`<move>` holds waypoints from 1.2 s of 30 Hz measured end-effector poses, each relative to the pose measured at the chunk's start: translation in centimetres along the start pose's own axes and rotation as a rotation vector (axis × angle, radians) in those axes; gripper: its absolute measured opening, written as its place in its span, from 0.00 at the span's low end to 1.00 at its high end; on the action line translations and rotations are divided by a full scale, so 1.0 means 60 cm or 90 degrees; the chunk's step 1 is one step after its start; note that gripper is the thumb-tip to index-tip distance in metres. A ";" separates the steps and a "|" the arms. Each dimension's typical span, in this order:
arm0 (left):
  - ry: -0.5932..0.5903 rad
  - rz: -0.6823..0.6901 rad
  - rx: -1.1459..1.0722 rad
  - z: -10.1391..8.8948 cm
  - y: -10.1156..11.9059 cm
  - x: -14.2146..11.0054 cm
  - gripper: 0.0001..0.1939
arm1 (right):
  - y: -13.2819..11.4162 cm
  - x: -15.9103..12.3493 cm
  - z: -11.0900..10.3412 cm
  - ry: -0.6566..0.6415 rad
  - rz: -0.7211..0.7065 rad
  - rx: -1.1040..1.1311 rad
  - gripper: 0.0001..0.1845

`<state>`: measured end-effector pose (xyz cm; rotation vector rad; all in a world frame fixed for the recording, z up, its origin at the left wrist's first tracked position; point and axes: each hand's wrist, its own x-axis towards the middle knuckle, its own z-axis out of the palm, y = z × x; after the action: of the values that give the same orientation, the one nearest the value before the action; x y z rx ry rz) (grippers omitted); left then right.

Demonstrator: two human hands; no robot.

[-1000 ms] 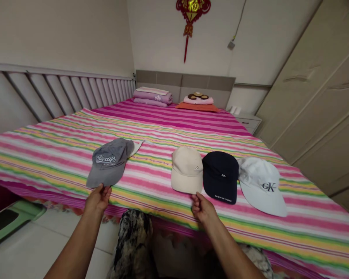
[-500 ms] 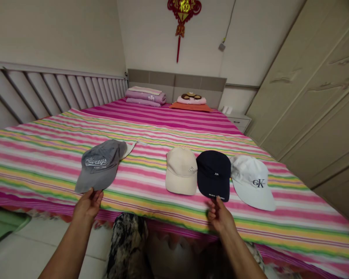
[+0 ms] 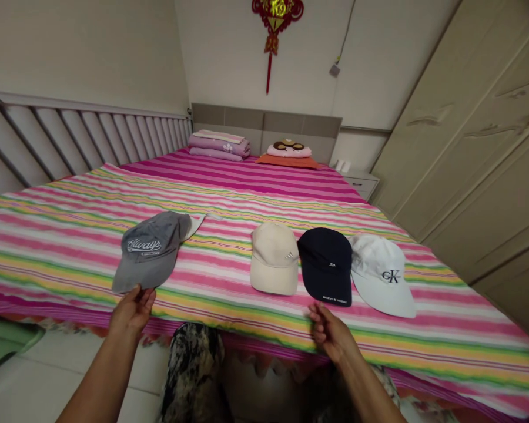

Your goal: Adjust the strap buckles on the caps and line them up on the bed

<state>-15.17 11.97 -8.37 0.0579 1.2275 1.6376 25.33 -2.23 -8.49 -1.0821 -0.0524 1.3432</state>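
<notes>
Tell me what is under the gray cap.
Striped sheet shows around the gray cap, and the left hand touches its brim. Whatever lies directly beneath the cap is covered, so it cannot be seen.

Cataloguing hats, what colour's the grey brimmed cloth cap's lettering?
White lettering, clearest in the head view.

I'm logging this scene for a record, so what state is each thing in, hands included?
Gray cap: upright, brim pinched
Left hand: closed on that brim
Beige cap: upright, brim facing camera
Navy cap: upright, brim facing camera
White cap: upright, turned slightly rightward
Right hand: loosely curled, holding nothing
Striped sheet: spread out
Purple bedding: folded
Drawer: shut
Wardrobe: shut
</notes>
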 end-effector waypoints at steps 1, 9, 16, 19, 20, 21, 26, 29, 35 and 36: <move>0.000 -0.001 0.000 0.000 0.000 0.000 0.12 | 0.005 -0.001 0.012 -0.014 0.041 -0.001 0.08; -0.017 -0.003 -0.005 -0.002 0.003 -0.001 0.11 | 0.038 0.025 0.113 -0.048 0.165 0.099 0.15; -0.045 0.017 -0.028 -0.002 0.002 -0.007 0.12 | 0.051 0.025 0.109 -0.016 0.134 0.133 0.14; -0.069 0.037 -0.056 0.001 0.001 -0.018 0.12 | 0.053 0.019 0.100 -0.019 0.112 0.123 0.15; -0.079 0.043 -0.068 0.003 0.001 -0.023 0.11 | 0.054 0.016 0.097 -0.022 0.106 0.116 0.15; -0.092 0.049 -0.083 0.006 0.002 -0.029 0.11 | 0.056 0.012 0.094 -0.028 0.101 0.106 0.15; -0.210 0.064 -0.179 0.025 -0.006 -0.070 0.09 | 0.075 -0.021 0.081 -0.101 0.128 0.008 0.09; -0.283 -0.001 -0.174 0.029 -0.039 -0.115 0.07 | 0.079 -0.039 0.091 -0.154 0.130 -0.056 0.11; -0.428 -0.339 -0.081 -0.034 -0.181 -0.236 0.08 | 0.072 -0.038 0.150 -0.386 0.125 -0.131 0.26; -0.447 -0.391 -0.049 -0.053 -0.204 -0.249 0.08 | 0.074 -0.033 0.157 -0.409 0.141 -0.113 0.27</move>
<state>-1.70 -1.98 -11.26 0.1725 0.5549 0.9864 15.81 1.10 -5.16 -0.7764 -0.5471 1.8732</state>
